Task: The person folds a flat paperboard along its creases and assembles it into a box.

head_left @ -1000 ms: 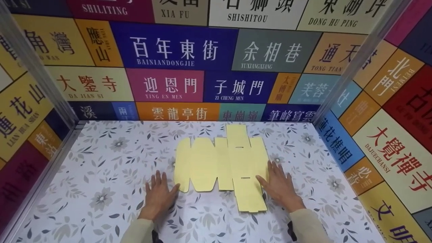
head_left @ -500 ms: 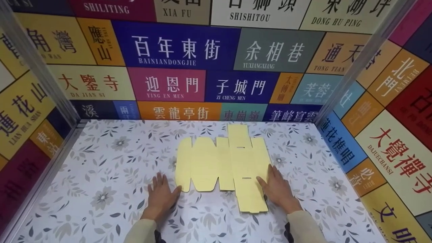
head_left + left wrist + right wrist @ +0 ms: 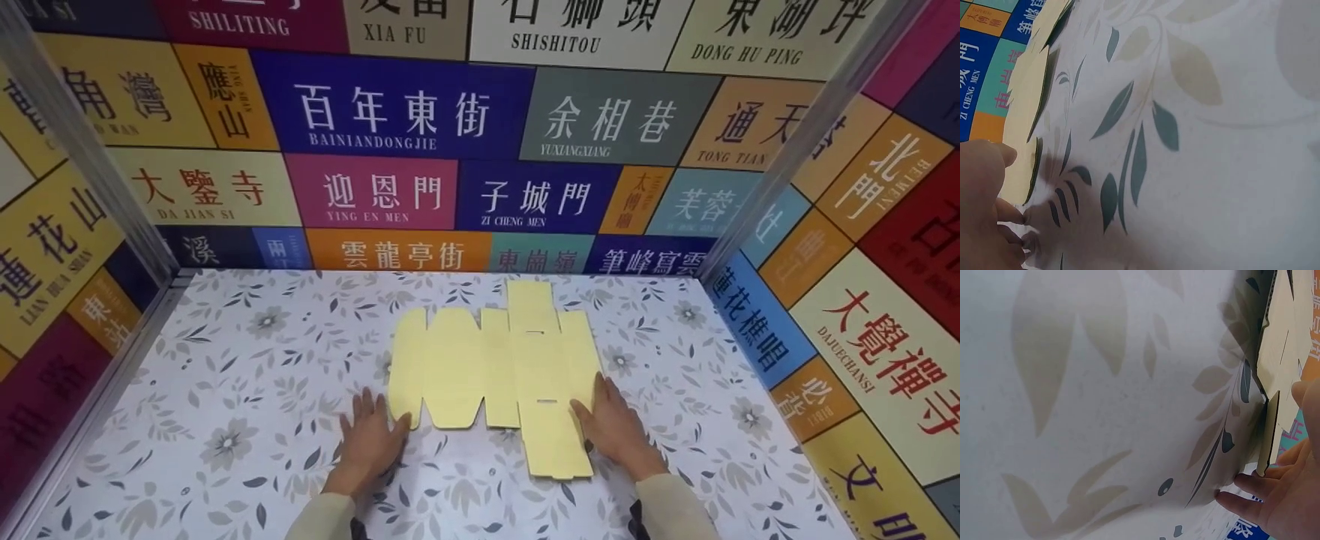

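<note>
Nearest, two pale sleeves were seen behind the wrists. Past them, the left hand was laid low, its fingers spread, with the thumb rested on the near-left corner of the yellow cardboard; whether that corner was also gripped from beneath could not be told. By the right hand the right edge was pinched, thumb on the upper face and the index finger behind the edge, with other fingertips touched to the table.

The cardboard was thus placed between the two sets of fingers, its outer edges held apart, seemingly so that it could be kept level and steady from both sides. A shadow was cast under its near edge beside the left thumb, so that edge seemed to be slightly raised. The near flap was pointed toward the wrists, beside the right thumb, and a narrow slot was seen just left of that thumb's tip.

By its creases and flaps, an unfolded box was suggested; no inside was formed, so nothing was contained. Beyond all the fingertips the far flap was stretched, and farther off a wall was covered with coloured name signs, flanked by metal posts
</note>
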The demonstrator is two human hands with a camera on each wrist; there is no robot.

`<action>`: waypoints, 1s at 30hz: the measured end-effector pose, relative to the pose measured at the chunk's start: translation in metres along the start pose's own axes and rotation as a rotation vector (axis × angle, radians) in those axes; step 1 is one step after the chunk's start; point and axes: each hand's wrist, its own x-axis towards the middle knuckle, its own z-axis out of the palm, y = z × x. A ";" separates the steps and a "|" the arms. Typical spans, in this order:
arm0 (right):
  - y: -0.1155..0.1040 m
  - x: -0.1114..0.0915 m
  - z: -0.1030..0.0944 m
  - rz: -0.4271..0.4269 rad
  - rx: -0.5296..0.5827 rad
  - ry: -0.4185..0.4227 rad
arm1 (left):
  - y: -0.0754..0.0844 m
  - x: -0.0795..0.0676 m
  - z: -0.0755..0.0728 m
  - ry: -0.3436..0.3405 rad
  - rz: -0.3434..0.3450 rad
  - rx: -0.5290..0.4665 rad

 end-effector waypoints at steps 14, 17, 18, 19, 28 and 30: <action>-0.002 0.001 -0.001 0.021 0.067 0.055 | 0.007 0.000 0.002 0.012 -0.016 -0.118; -0.002 0.002 -0.001 0.028 0.117 0.088 | 0.009 0.001 0.003 0.068 0.004 -0.210; -0.002 0.003 -0.002 0.031 0.135 0.097 | 0.009 0.001 0.003 0.095 0.012 -0.243; -0.001 0.003 -0.002 0.034 0.150 0.107 | 0.009 0.002 0.003 0.122 0.024 -0.276; -0.003 0.011 -0.009 0.027 0.225 0.264 | 0.013 0.007 -0.001 0.274 -0.038 -0.445; -0.005 0.013 -0.010 0.031 0.252 0.286 | 0.013 0.007 -0.001 0.296 -0.066 -0.464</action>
